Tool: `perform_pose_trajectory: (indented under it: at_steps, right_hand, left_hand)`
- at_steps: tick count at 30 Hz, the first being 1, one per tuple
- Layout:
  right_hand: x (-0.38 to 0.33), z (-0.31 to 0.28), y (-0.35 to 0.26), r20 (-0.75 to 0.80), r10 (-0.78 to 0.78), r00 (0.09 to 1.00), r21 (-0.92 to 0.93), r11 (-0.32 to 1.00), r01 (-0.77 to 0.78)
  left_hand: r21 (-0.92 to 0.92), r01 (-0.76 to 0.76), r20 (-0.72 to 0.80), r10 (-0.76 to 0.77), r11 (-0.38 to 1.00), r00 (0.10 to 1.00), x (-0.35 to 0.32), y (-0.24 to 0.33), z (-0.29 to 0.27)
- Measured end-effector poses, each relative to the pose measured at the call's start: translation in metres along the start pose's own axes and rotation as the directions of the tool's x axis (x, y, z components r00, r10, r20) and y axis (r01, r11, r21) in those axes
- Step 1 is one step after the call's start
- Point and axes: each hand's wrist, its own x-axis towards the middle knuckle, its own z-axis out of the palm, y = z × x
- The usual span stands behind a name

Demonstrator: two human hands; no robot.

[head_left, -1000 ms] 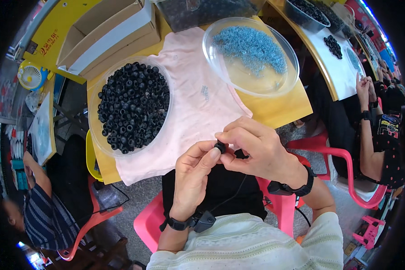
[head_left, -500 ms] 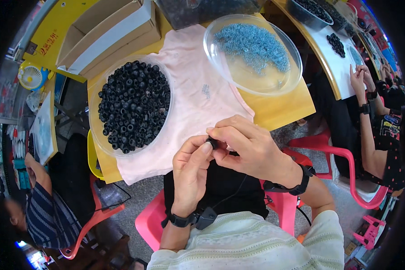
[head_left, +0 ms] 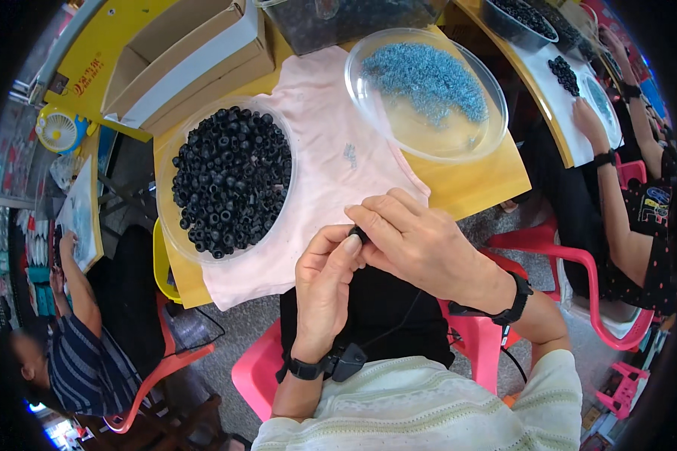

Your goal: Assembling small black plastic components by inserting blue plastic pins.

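Over my lap, just in front of the table's near edge, both hands meet at a small black ring-like part (head_left: pixel 359 234). My left hand (head_left: pixel 325 278) pinches it between thumb and fingers. Bent over it from the right, my right hand (head_left: pixel 421 244) has its fingertips closed at the same part and hides most of it; whether they hold anything else is hidden. Many similar black parts (head_left: pixel 229 180) fill a clear round dish (head_left: pixel 162 214) to the left. Farther right, tiny bluish clear pieces (head_left: pixel 429 79) lie in another clear dish (head_left: pixel 474 154).
A pink cloth (head_left: pixel 331 150) covers much of the yellow table (head_left: pixel 474 188), with a few tiny pieces on it. An open cardboard box (head_left: pixel 195 64) and a dark-filled bin (head_left: pixel 353 22) stand behind. Co-workers sit at left and right; a small fan (head_left: pixel 59 129) is far left.
My right fingers have closed in lower over the black part, covering more of it. The right-hand co-worker's hands have moved apart; the left one's arm has reached up toward their table.
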Motion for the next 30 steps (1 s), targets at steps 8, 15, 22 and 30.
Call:
perform_pose_trajectory:
  at_steps: [8,15,22,30]
  right_hand:
    - [-0.009,0.014,0.018,0.080,0.047,0.996,0.145,0.988,-0.058]
    - [-0.013,0.019,0.016,0.118,0.022,0.993,0.126,0.991,-0.037]
    - [0.022,-0.010,0.022,0.042,0.077,0.996,0.083,0.993,-0.080]
    - [0.172,-0.077,0.079,-0.230,0.083,0.970,-0.175,0.977,-0.126]
  left_hand:
    - [0.180,0.106,0.039,-0.115,0.978,0.993,0.010,0.000,-0.003]
    - [0.144,0.066,0.070,-0.077,0.987,0.995,0.010,-0.006,-0.007]
    - [0.060,0.041,0.069,-0.045,0.997,0.997,0.007,0.005,-0.004]
    - [0.662,-0.308,-0.092,0.482,0.683,0.871,0.004,0.083,-0.029]
